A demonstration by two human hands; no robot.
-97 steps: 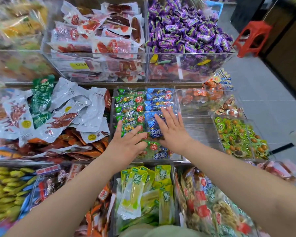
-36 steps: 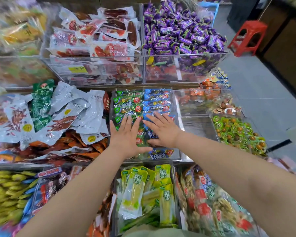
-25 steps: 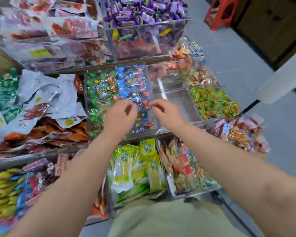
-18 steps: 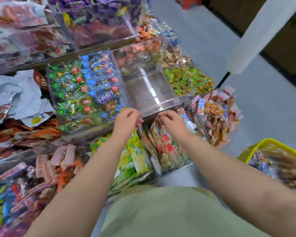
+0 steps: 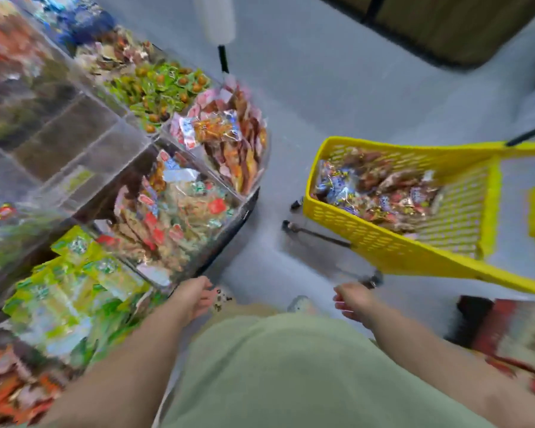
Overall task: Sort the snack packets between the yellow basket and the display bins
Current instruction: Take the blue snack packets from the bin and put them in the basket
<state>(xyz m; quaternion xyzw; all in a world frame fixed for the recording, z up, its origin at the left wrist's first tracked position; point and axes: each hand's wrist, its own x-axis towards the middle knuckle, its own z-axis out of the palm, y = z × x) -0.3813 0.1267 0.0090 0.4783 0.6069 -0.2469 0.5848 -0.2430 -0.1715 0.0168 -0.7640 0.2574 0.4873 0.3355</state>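
The view is motion-blurred. A yellow basket (image 5: 383,247) stands on the floor at right, holding a heap of blue and red snack packets (image 5: 374,189). Clear display bins (image 5: 74,143) fill the left side, one of them bare inside. Others hold mixed packets (image 5: 179,217), green packets (image 5: 71,291) and orange-red packets (image 5: 229,140). My left hand (image 5: 195,296) hangs low by the front corner of the bins, fingers loosely curled, nothing in it. My right hand (image 5: 352,301) is low too, just short of the basket's near corner, and holds nothing.
Grey floor lies between the bins and the basket. A white pole (image 5: 217,23) on a black stem stands behind the bins. A red patterned box (image 5: 522,338) sits at lower right, and dark wooden furniture (image 5: 445,26) is at top right.
My view has swung right and down from the bins to the yellow basket. Both hands have left the green and blue packets and dropped toward my waist, holding nothing.
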